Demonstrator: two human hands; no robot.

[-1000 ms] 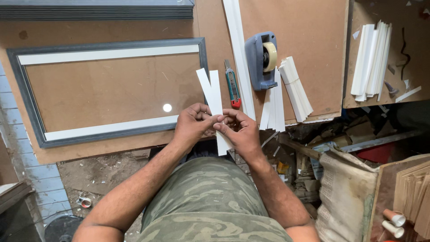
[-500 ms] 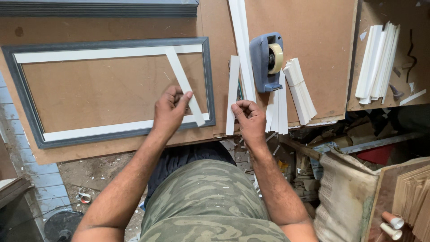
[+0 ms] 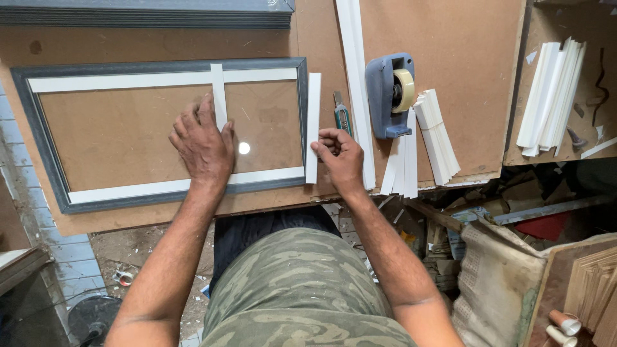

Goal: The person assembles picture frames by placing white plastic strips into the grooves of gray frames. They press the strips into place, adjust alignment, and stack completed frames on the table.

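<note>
A person is looking down at a brown workbench (image 3: pixel 450 38) and working with two bare hands. The left hand (image 3: pixel 202 144) is lying flat with fingers spread on the backing of a grey picture frame (image 3: pixel 38 138), pressing down on an upright white strip (image 3: pixel 218 90) that is running under the fingers and away from the palm towards the frame's far side. That strip is crossing a long white strip (image 3: pixel 122 81) along the far edge; another long white strip (image 3: pixel 154 187) is lying along the near edge, just behind the wrist.

The right hand (image 3: pixel 342 157) is resting just outside the frame's right side, thumb and fingertips pinching the edge of a second short white strip (image 3: pixel 313 119), which is standing lengthwise beside the frame's right rail, touching or nearly touching it.

Beyond the right hand's knuckles a small green utility knife (image 3: pixel 342 117) is lying, then a tall white strip (image 3: pixel 355 83), a blue-grey tape dispenser (image 3: pixel 390 93) and a fanned bundle of white strips (image 3: pixel 437 141). Farther to that side, another bundle of white strips (image 3: pixel 551 96) is lying on a separate board.

The step in hand appears to be laying cross strips inside the frame: one is being held in place, the next is being picked up. The following move would seem to call for lifting the pinched strip over the rail and setting it square, parallel to the first.
</note>
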